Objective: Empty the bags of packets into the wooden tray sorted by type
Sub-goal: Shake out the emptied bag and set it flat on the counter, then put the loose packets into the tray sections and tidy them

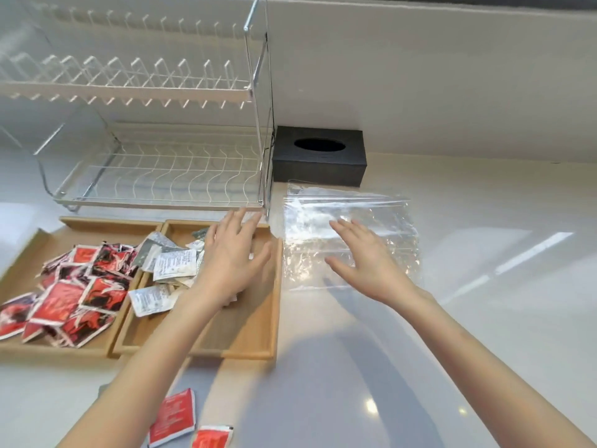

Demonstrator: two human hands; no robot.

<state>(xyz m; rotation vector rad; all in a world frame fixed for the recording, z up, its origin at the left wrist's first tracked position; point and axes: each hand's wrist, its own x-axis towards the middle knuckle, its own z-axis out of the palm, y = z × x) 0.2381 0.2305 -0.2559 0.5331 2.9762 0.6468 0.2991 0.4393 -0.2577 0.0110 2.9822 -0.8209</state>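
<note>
A wooden tray (255, 347) with two compartments lies on the white counter. Its left compartment holds a heap of red packets (69, 295); the right one holds white and grey packets (171, 263) at its far left. My left hand (231, 253) hovers open, fingers spread, above the right compartment, holding nothing. Flat clear plastic bags (381, 215), empty, lie right of the tray. My right hand (365, 260) is open, palm down, over the bags. Two red packets (174, 415) lie loose on the counter near the front edge.
A two-tier wire dish rack (155, 176) stands right behind the tray. A black tissue box (319, 160) sits against the wall behind the bags. The white counter (484, 253) stretches to the right.
</note>
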